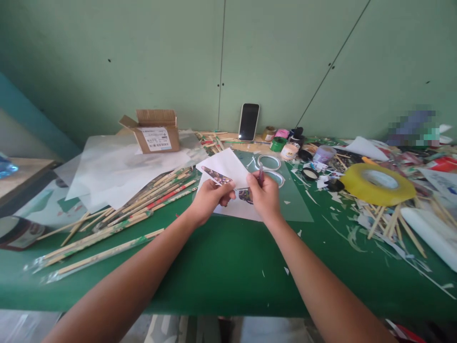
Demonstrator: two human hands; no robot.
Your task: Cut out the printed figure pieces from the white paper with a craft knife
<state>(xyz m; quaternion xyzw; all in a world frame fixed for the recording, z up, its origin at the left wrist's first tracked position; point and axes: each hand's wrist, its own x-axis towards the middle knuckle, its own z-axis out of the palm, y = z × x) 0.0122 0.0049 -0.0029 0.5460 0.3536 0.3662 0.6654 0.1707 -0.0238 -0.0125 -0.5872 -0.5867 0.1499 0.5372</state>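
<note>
Left hand: the left hand (pixel 209 199) is raised just above the green table (pixel 228 267), thumb and fingers pinched on the lower edge of a white paper sheet (pixel 228 166) that carries a patterned printed strip (pixel 217 176).
Right hand: the right hand (pixel 264 195) is closed around a slim dark tool (pixel 261 174) — pen or knife, I cannot tell — and it also touches the sheet's right edge.
Paper sheet: held tilted over a clear plastic sheet (pixel 285 205) lying flat on the table, at about the middle of the tabletop.
Left side: a spread of bamboo sticks (pixel 143 209) in wrappers fans out from just beside the left wrist towards the near-left edge; large white sheets (pixel 117 171) and an open cardboard box (pixel 157 131) sit behind them.
Right side: a wide yellow tape roll (pixel 377 183) lies well apart from the right hand, with more sticks and paper scraps around it.
Back edge: a phone (pixel 249 121) leans upright against the wall, small pots and tape rolls (pixel 282 143) beside it.
Open room: a bare green strip runs along the near edge, under and between both forearms — only a few white slivers there.
</note>
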